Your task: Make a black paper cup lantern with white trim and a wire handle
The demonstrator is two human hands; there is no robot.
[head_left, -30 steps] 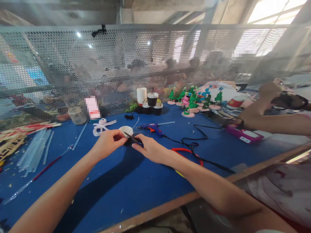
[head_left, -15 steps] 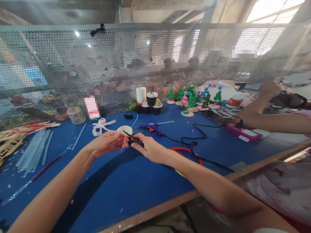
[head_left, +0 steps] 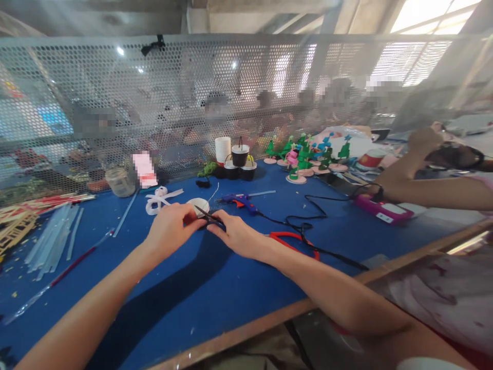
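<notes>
The work in hand looks like a fine snip. The right hand (head_left: pixel 235 235) is closed around small black metal scissors (head_left: pixel 205 214), their thin blades pointing to ten o'clock. The left hand (head_left: pixel 169 227) has its fingertips pinched narrow right at the blade tips. What it pinches is too small to make out. Both hands hang just above the blue felt-like tabletop (head_left: pixel 192 303), in the middle of it.

Touching the scissor tips at twelve o'clock lies a flat white round disc (head_left: pixel 201 202), matte like foam or card, with a thin pale thread running off its far edge. A clean cut here would call for the pinched piece held taut and the blades closed slowly, since the fingertips sit right beside the edges.

Around the hands:
- **One o'clock:** a blue plastic glue gun (head_left: pixel 241 199), with a black cord (head_left: pixel 308 226) looping away to three o'clock over a red loop (head_left: pixel 292 239).
- **Eleven o'clock:** a limp white ribbon bow (head_left: pixel 159 198).
- **Nine o'clock:** translucent glue sticks (head_left: pixel 54 241), smooth and straight.
- **Twelve o'clock, by the perforated metal screen (head_left: pixel 154 103):** small black pots (head_left: pixel 239 163) and green foam trees on pink bases (head_left: pixel 304 159).

A co-worker's arm (head_left: pixel 404 185) rests at three o'clock, well apart.
</notes>
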